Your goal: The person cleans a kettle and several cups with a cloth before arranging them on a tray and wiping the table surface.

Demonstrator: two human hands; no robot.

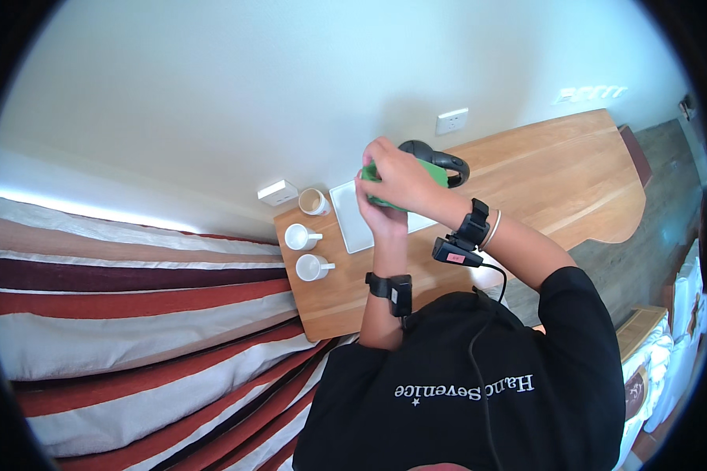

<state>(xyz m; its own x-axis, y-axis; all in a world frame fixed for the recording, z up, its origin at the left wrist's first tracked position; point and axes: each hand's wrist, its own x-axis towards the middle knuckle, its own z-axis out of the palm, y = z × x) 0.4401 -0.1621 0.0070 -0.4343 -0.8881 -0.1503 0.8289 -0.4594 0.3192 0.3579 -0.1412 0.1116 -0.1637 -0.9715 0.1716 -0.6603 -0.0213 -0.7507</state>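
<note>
While both hands met above the wooden surface (526, 180), the right hand (404, 177) and left hand (381, 212) had fingers closed around a green cloth (432, 174), at twelve o'clock from the person; wiping seemingly came next.

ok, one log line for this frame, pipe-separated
left hand: on green cloth | right hand: gripping it | black kettle: behind cloth | white tray, three mugs: on wooden table

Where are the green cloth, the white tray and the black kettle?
green cloth (436, 174), head view: its right edge beside the hand.
white tray (352, 216), head view: bare left part.
black kettle (448, 162), head view: its handle.
</note>
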